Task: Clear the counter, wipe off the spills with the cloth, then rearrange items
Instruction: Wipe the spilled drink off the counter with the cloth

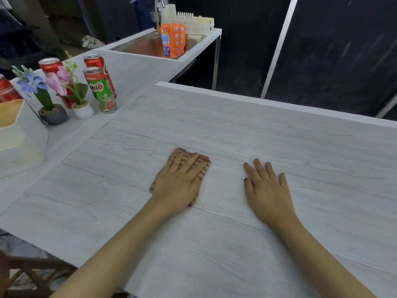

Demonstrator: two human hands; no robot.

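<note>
**Both palms flat, cloth under my left**

My left hand [180,181] lies flat, straight fingers pressing the checked cloth [205,160] onto the pale wood-grain counter [279,134]. My right hand [268,190] rests beside it, apart from the cloth, fingers spread and holding nothing. Far left stands a green can [101,89] reading "MILO", with red cans [50,65] and potted flowers [82,109] beside it. An orange carton [173,39] sits in the sink [139,47], its print too small to read.
</note>
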